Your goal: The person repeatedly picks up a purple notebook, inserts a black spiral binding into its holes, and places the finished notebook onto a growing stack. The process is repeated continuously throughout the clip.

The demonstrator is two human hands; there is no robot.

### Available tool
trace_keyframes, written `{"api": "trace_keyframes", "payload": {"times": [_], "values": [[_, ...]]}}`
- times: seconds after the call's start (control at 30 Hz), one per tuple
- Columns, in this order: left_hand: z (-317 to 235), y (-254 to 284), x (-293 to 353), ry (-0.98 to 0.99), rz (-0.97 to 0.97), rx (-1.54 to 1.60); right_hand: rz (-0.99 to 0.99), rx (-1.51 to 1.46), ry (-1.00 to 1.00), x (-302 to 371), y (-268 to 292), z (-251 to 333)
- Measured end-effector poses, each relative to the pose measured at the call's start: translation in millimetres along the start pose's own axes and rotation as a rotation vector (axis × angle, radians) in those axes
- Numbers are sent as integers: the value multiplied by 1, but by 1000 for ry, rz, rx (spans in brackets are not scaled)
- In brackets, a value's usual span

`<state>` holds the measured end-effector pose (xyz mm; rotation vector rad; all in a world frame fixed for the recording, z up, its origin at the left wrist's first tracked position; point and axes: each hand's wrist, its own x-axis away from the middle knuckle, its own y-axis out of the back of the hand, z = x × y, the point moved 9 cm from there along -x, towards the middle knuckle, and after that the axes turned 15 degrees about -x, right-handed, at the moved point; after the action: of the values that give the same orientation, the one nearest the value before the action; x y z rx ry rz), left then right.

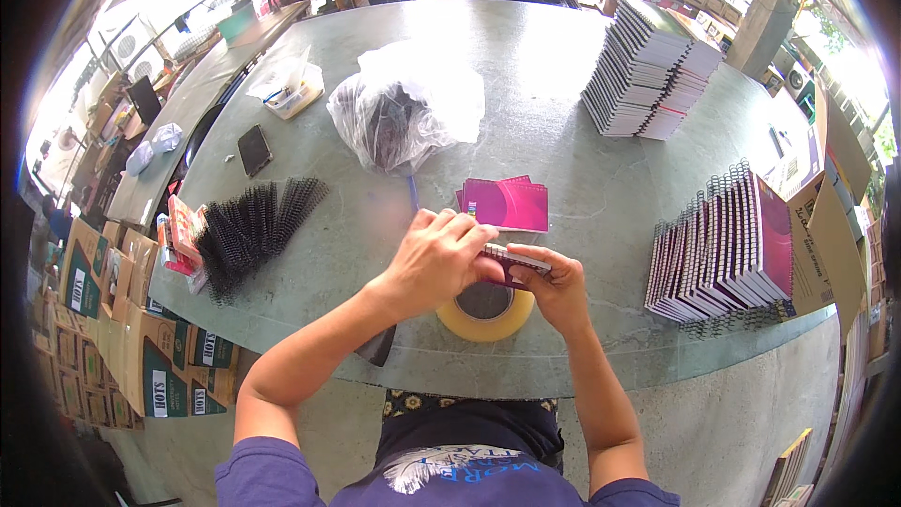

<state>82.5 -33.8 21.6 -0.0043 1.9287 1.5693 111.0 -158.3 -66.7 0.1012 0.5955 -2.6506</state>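
Note:
Over the near middle of the table, a small notebook [514,259] with a maroon cover is held edge-on between my two hands. My left hand [434,258] pinches along its left end, the fingers bent over the bound edge. Thumb and fingers of my right hand [556,286] grip the other end. Just below lies a wide roll of clear yellowish tape [488,327], partly hidden by the hands. Beyond them rests a short pile of magenta notebooks [516,205]. A thin blue stick-like thing [412,192] is near my left hand.
Black binding coils [258,230] fan out at left, by a phone [254,150]. A plastic bag [404,108] with dark contents and a small tub [293,97] lie farther back. Stacked notebooks [648,70] and a notebook row [718,253] stand right, beside a carton [812,253].

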Motion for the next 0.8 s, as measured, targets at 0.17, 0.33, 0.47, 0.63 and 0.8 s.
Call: {"api": "trace_keyframes", "payload": {"times": [0.17, 0.33, 0.47, 0.63, 0.8], "values": [[1, -5, 2, -68, 21, 43, 6, -19, 13, 1, -4, 3], [-3, 2, 0, -52, -87, 42, 18, -27, 11, 0, -1, 0], [4, -2, 2, -38, -14, 1, 11, 3, 35, 0, -5, 6], [3, -5, 11, -100, -109, 50, 24, 56, 81, -1, -4, 3], [-16, 14, 15, -172, -161, -164, 10, 27, 81, 0, -10, 6]]}}
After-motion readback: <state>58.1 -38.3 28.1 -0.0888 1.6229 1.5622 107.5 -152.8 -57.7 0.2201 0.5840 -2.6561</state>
